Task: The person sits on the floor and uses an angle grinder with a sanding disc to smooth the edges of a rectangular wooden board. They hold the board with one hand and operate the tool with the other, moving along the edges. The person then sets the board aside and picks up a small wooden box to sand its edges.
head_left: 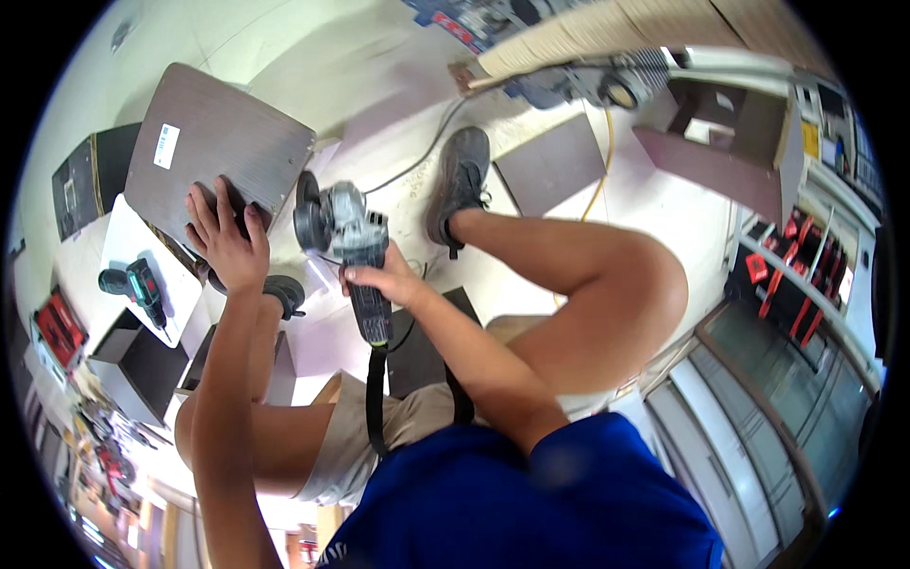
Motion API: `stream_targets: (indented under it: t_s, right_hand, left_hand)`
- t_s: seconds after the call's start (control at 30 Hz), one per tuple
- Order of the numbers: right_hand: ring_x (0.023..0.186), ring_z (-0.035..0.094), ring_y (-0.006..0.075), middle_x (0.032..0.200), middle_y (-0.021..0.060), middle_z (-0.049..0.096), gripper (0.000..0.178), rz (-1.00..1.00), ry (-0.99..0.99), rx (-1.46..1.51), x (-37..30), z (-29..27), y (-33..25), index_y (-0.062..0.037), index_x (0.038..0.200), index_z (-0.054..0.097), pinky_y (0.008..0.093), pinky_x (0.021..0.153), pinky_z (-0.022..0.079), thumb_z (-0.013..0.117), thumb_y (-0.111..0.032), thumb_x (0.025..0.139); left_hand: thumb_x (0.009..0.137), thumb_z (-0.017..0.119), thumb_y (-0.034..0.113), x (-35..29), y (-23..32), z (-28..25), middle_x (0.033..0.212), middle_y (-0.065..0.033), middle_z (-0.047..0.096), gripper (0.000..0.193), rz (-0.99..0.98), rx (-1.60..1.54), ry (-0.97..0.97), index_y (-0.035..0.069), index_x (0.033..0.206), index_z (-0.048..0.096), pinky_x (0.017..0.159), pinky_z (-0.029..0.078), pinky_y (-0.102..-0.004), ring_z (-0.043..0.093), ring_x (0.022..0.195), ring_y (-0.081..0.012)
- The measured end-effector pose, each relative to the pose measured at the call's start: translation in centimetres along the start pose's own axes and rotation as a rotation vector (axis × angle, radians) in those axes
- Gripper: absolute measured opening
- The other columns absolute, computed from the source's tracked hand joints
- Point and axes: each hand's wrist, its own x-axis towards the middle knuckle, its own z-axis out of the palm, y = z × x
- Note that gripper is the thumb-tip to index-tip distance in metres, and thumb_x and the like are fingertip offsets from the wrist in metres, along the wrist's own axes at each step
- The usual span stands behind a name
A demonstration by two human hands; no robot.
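Note:
My left hand (230,242) lies flat with its fingers spread on a dark brown wooden panel (223,133), pressing near its lower edge. A white label is stuck on the panel's upper left part. In my right hand (384,277) is an angle grinder (360,242), gripped round its dark body with the thumb across it. The grinder's head points away from me, and its round disc (309,211) stands at the left, close to the panel's right edge. I cannot tell whether disc and panel touch.
A cordless drill (142,292) rests on a white board at the left, near a black box (90,180). A flat brown panel (552,163) lies on the floor beyond my shoe. A brown wooden carcass (716,152) stands far right, above red-and-black tools (801,275). A dark cord trails from the grinder's area.

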Motion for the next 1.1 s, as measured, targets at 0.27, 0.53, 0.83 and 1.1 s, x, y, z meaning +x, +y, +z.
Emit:
stream_targets:
  t_s: [0.27,0.53,0.83,1.1]
  right_hand:
    - [0.073,0.07,0.027,0.085,0.0157,0.069,0.03,-0.157,0.27,-0.174,-2.2,-1.0,-13.4,0.0054,0.096,0.06,0.0394,0.069,0.06,0.073,-0.018,0.083]
    - [0.072,0.067,0.0248,0.082,0.0119,0.064,0.034,-0.269,0.303,0.037,-6.5,0.6,-16.7,-0.0021,0.1,0.053,0.0398,0.059,0.057,0.073,-0.024,0.083]
    - [0.069,0.07,0.0244,0.081,0.0138,0.068,0.028,-0.111,0.312,-0.114,-4.8,0.2,-7.9,0.0044,0.088,0.061,0.038,0.063,0.059,0.071,-0.022,0.084]
    - [0.071,0.07,0.0259,0.084,0.0137,0.068,0.028,-0.163,0.373,0.015,-1.2,-1.4,-8.6,0.0033,0.094,0.061,0.0402,0.066,0.06,0.069,-0.021,0.085]
  left_hand:
    - [0.096,0.056,0.045,1.2,1.1,3.4,0.163,-0.0202,0.026,0.057,-0.152,-0.044,0.067,0.021,0.147,0.051,0.117,0.013,-0.0676,0.021,0.151,-0.0424]
    - [0.093,0.058,0.054,4.6,-2.8,-0.9,0.167,-0.0172,0.017,0.069,0.273,-0.334,-0.298,0.023,0.153,0.044,0.122,0.014,-0.0589,0.013,0.155,-0.0365]
    - [0.094,0.051,0.063,2.8,-0.3,0.9,0.169,-0.0126,0.012,0.075,0.3,0.072,-0.182,0.03,0.159,0.031,0.122,0.011,-0.0593,0.01,0.156,-0.0321]
    - [0.093,0.065,0.046,7.9,9.2,0.1,0.16,-0.0214,0.032,0.058,0.059,-0.067,-0.242,0.027,0.147,0.052,0.113,0.027,-0.0639,0.027,0.149,-0.0392]
